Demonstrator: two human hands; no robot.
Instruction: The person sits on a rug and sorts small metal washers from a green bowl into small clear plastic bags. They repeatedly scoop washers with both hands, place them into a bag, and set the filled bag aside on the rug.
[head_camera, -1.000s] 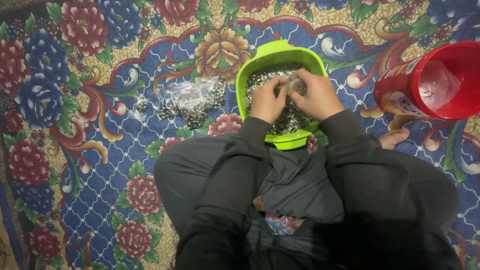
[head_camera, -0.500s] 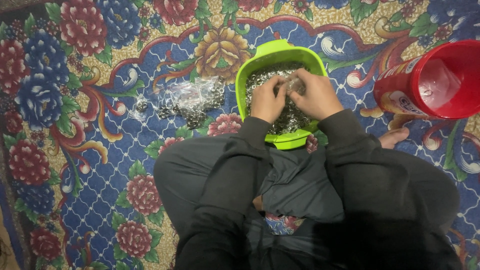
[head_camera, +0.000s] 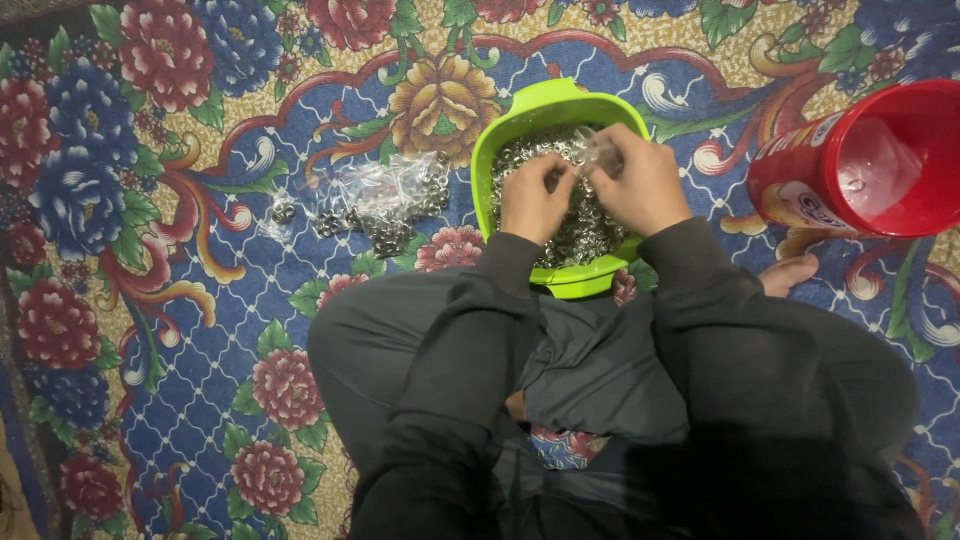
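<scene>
While the person sits cross-legged on a flowered blue, red and gold carpet (head_camera: 150, 300), the head view shows both hands over a lime-green plastic bowl (head_camera: 520, 115) filled with small silvery metal pieces (head_camera: 580, 235), which stands just beyond the knees. The left hand (head_camera: 535, 200) has its fingers pinched narrow on something among the pieces; what exactly, I cannot tell. The right hand (head_camera: 645, 185) has its grip closed on a small clear plastic bag (head_camera: 600, 150). Left of the bowl lie clear plastic bags of metal pieces (head_camera: 380, 200). A red plastic bucket (head_camera: 860, 170) lies tipped near the carpet's right edge.
</scene>
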